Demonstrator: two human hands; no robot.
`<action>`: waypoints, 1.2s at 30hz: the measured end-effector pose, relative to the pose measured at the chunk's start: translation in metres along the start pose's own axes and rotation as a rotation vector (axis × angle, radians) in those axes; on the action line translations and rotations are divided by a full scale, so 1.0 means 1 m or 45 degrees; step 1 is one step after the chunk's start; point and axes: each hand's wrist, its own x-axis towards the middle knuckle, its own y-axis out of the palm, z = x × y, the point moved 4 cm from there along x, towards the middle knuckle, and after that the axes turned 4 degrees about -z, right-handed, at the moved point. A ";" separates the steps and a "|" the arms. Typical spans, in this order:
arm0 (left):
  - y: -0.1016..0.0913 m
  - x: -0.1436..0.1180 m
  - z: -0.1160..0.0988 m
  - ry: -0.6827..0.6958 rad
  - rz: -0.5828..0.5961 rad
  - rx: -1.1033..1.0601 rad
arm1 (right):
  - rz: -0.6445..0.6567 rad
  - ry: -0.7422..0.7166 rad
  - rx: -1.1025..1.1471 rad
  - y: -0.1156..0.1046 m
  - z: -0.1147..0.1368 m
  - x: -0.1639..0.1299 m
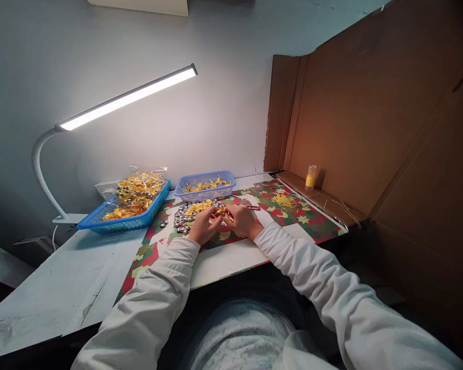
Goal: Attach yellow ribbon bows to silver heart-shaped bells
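Head view: only one camera, looking down from the person's head at a worktable (42, 298) against a pale wall.
Hard to see: whatever sits between the two hands is tiny. Just a yellow bit (220, 210) pokes out between the fingertips, so its shape, which way it points and its long axis can't really be told.
Left hand: the left hand (202, 226) rests on the patterned mat (293, 213), fingers curled in toward the yellow bit; they seem pinched on it, but how tight is too small to make out.
Right hand: the right hand (242, 220) lies just beside the left, nearly touching it, fingers closed around something. A thin reddish tool tip (253, 207) sticks out past it to the right, lying roughly flat on the mat.
Where the piece is: over the mat's middle, right at the near edge of the pile of silver beads (182, 220) and yellow pieces.
Cut off: both white sleeves run out of the bottom of the frame, and the lap is dark and blurry.
Around: big blue basket (133, 222) full of yellow bits in a clear bag on the left, small blue basket (205, 181) behind the hands, lit desk lamp (129, 96) overhead, cardboard screen (370, 128) on the right with a small yellow bottle (310, 177) at its foot.
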 end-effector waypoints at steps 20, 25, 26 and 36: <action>0.002 0.001 -0.001 -0.103 -0.030 0.035 | 0.017 -0.095 -0.154 0.006 -0.005 0.006; 0.008 0.001 0.002 -0.141 0.074 0.094 | 0.049 -0.142 -0.167 0.010 -0.006 0.007; 0.009 0.001 0.004 -0.148 0.085 0.106 | 0.051 -0.143 -0.157 0.010 -0.006 0.006; 0.011 0.000 0.009 -0.214 0.047 -0.043 | -0.095 0.117 0.315 0.005 -0.010 0.007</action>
